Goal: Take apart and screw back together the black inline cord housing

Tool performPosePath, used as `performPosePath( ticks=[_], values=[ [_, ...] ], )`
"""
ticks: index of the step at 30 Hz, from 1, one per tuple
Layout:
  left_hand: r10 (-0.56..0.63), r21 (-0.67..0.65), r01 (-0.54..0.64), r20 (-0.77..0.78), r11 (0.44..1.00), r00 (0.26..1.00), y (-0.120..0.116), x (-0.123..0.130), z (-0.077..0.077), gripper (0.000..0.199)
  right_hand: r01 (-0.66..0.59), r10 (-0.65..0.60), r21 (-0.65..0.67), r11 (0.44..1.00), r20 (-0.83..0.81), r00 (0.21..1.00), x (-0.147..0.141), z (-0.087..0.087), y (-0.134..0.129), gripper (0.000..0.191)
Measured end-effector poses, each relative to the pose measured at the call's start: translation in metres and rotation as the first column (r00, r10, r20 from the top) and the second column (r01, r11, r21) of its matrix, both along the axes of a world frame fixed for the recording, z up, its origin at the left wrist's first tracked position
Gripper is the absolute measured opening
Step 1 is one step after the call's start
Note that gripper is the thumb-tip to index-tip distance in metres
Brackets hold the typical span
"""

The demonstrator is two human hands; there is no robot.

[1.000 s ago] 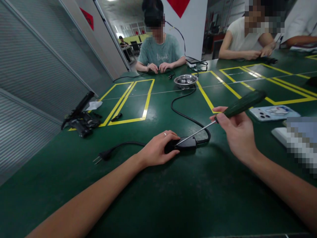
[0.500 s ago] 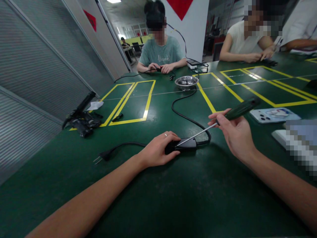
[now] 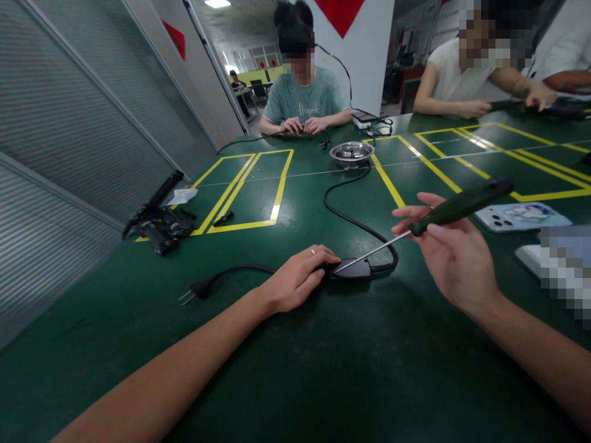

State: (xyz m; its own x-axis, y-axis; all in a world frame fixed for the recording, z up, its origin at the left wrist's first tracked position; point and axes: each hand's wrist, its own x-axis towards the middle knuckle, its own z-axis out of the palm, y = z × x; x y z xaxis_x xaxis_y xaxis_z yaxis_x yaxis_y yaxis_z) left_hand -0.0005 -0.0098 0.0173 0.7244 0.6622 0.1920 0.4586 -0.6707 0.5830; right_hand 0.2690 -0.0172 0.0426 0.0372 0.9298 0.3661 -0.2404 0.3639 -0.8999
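Note:
A black power adapter point(image 3: 353, 269) lies on the green table, a cord running from each end. My left hand point(image 3: 298, 280), a ring on one finger, grips its left end and presses it down. To the left, one cord ends in a two-pin plug point(image 3: 199, 289). My right hand point(image 3: 457, 252) loosely holds a screwdriver point(image 3: 466, 203) with a dark green handle, supported between thumb and fingers with some fingers spread. The metal shaft slants down leftward, its tip touching the adapter beside my left fingers. What lies under the tip is too small to make out.
A steel bowl point(image 3: 351, 154) with small items stands beyond the adapter. Black tools or parts point(image 3: 161, 227) lie at left. A phone point(image 3: 521, 216) and a white object point(image 3: 530, 258) are at right. Yellow tape point(image 3: 281, 184) marks the table. Co-workers sit opposite.
My right hand has loosened and shifted on the screwdriver handle, its fingers spreading more. My left thumb has drawn in toward the fingers. The co-worker at right has reached sideways across a dark object.

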Motion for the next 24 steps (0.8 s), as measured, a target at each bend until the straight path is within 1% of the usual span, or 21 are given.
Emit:
performPosePath(
  ticks=[3, 5, 6, 9, 10, 11, 13, 14, 16, 19, 20, 22, 24],
  values=[
    [0.037, -0.027, -0.036, 0.027, 0.999, 0.999, 0.001, 0.001, -0.001, 0.035, 0.126, -0.129, 0.027, 0.992, 0.157, 0.979, 0.000, 0.003, -0.001, 0.013],
    [0.065, -0.033, -0.064, 0.025, 0.997, 0.998, 0.001, 0.003, -0.003, 0.031, 0.176, -0.184, 0.053, 0.983, 0.233, 0.955, 0.000, 0.006, -0.002, 0.009],
    [0.072, -0.033, -0.072, 0.025, 0.997, 0.997, 0.001, 0.003, -0.003, 0.030, 0.161, -0.170, 0.056, 0.985, 0.227, 0.959, -0.001, 0.007, -0.003, 0.011],
    [0.085, -0.027, -0.084, 0.027, 0.996, 0.996, 0.001, 0.005, -0.004, 0.029, 0.038, -0.043, 0.043, 0.998, 0.125, 0.991, -0.001, 0.010, -0.004, 0.024],
    [0.084, -0.027, -0.084, 0.025, 0.996, 0.996, 0.001, 0.005, -0.004, 0.030, 0.018, -0.023, 0.039, 0.999, 0.128, 0.992, -0.001, 0.011, -0.005, 0.025],
    [0.082, -0.028, -0.081, 0.022, 0.996, 0.996, 0.001, 0.004, -0.004, 0.030, 0.023, -0.028, 0.034, 0.999, 0.160, 0.987, -0.001, 0.011, -0.005, 0.022],
    [0.077, -0.026, -0.077, 0.019, 0.997, 0.997, 0.001, 0.004, -0.003, 0.030, 0.080, -0.082, 0.020, 0.997, 0.243, 0.966, -0.002, 0.010, -0.005, 0.011],
    [0.076, -0.022, -0.076, 0.020, 0.997, 0.997, 0.001, 0.004, -0.003, 0.030, 0.103, -0.101, 0.005, 0.995, 0.259, 0.961, -0.002, 0.008, -0.005, 0.011],
    [0.079, -0.010, -0.079, 0.019, 0.997, 0.997, 0.002, 0.004, -0.002, 0.029, 0.095, -0.085, -0.040, 0.995, 0.205, 0.975, -0.003, 0.004, -0.004, 0.012],
    [0.089, 0.017, -0.089, -0.001, 0.996, 0.996, 0.001, 0.005, -0.001, 0.027, 0.002, 0.004, -0.107, 0.994, 0.053, 0.999, -0.002, -0.001, -0.001, 0.016],
    [0.094, 0.029, -0.094, -0.011, 0.995, 0.995, 0.001, 0.005, -0.001, 0.027, -0.010, 0.013, -0.121, 0.993, 0.025, 1.000, -0.001, -0.001, 0.001, 0.017],
    [0.110, 0.055, -0.108, -0.042, 0.993, 0.993, -0.002, 0.007, 0.000, 0.025, 0.032, -0.030, -0.145, 0.989, 0.016, 0.999, 0.004, -0.001, 0.008, 0.016],
    [0.130, 0.094, -0.123, -0.074, 0.988, 0.989, -0.005, 0.010, 0.000, 0.025, 0.135, -0.130, -0.155, 0.979, 0.045, 0.991, 0.012, 0.001, 0.017, 0.016]
  ],
)
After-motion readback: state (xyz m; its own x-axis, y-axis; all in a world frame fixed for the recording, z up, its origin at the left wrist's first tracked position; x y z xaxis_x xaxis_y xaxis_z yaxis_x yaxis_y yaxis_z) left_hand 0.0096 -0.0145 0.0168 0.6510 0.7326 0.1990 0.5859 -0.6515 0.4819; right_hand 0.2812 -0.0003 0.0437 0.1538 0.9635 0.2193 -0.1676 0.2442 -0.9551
